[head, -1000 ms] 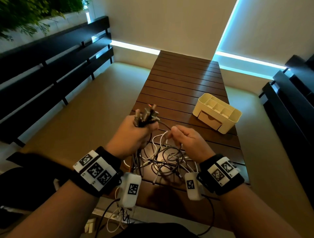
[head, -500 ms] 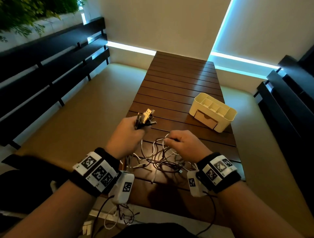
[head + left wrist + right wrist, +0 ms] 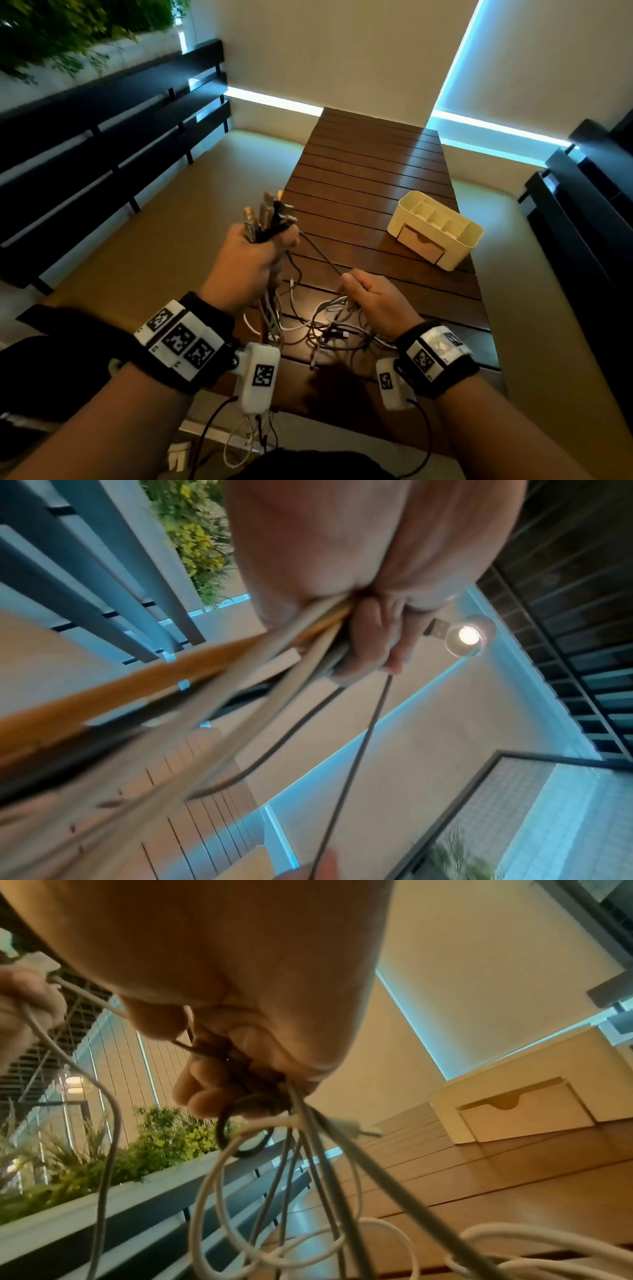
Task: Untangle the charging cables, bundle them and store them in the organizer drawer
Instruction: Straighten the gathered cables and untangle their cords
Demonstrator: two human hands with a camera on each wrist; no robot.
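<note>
Blurred in the wrist views, the cables (image 3: 325,329) hang tangled over the table (image 3: 370,178) between the left hand (image 3: 250,263), fisted round their plug ends, and the right hand (image 3: 373,298), gripping several loops.

One organizer (image 3: 435,230) with one drawer (image 3: 420,243) at two o'clock; two hands; cables (image 3: 329,329) too tangled to count.
</note>
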